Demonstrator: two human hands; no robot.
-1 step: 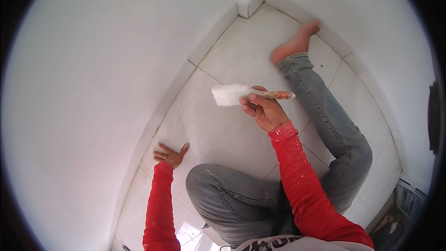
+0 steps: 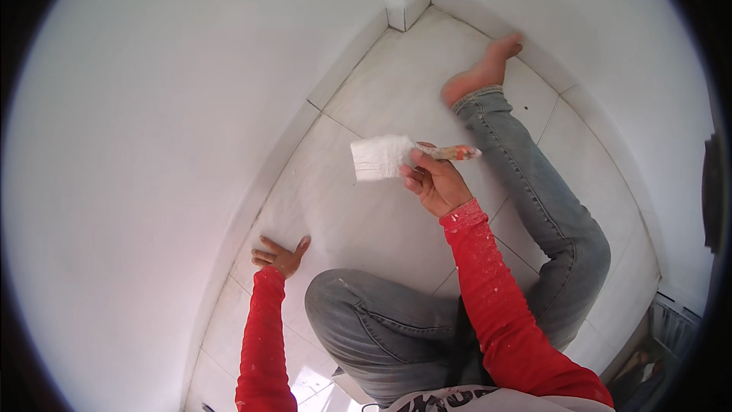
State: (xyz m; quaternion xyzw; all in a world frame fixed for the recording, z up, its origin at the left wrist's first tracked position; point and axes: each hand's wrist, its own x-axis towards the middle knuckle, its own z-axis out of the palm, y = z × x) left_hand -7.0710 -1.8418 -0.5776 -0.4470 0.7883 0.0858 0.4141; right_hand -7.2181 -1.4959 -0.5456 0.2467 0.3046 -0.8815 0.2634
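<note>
A wide paintbrush (image 2: 379,158) with white-coated bristles is pinched in my right hand (image 2: 436,183), close to where its handle begins. Its bristles point left, and the paint-smeared handle sticks out to the right past my fingers. The brush is held above the tiled floor, apart from the walls. My left hand (image 2: 280,256) has its fingers spread, resting at the floor beside the left baseboard (image 2: 293,123), and holds nothing. White specks of paint dot both red sleeves.
White walls (image 2: 191,107) meet at a far corner behind pale floor tiles (image 2: 335,206). My bent legs in grey jeans (image 2: 526,160) and a bare foot (image 2: 488,69) take up the right side. A dark grille-like object (image 2: 675,324) stands at the lower right.
The paintbrush has turned in my right hand, so more of its broad flat face shows. My left hand stays in place.
</note>
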